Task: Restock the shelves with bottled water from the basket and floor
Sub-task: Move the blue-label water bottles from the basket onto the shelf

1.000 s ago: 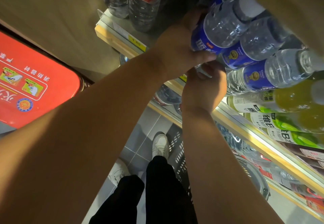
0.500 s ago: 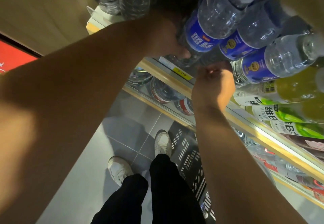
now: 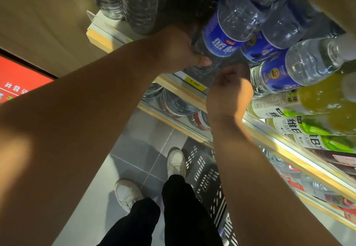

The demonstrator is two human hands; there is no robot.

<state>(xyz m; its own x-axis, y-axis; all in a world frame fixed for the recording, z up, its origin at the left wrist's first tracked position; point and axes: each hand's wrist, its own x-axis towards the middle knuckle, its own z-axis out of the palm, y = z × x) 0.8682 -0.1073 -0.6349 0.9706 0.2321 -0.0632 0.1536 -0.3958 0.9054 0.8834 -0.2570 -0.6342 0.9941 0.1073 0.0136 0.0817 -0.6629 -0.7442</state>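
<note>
A clear water bottle with a blue label stands at the front of the wooden shelf, and my left hand grips its lower part, thumb across the base. Just below and to the right, my right hand is curled at the shelf edge under the bottle row; its fingertips are hidden. More blue-labelled water bottles stand to the right. The black slotted basket sits on the floor beside my feet, with a bottle top showing at its lower end.
Large clear bottles fill the shelf's left end. Yellow-green vitamin drinks stand right of the water. Lower shelves hold more bottles. A red sign hangs on the left wall. Grey tiled floor lies below.
The view shifted left and down along the shelf. My left hand slid from the blue label to the bottle's base as the bottle went further in. The right hand stayed at the shelf edge.
</note>
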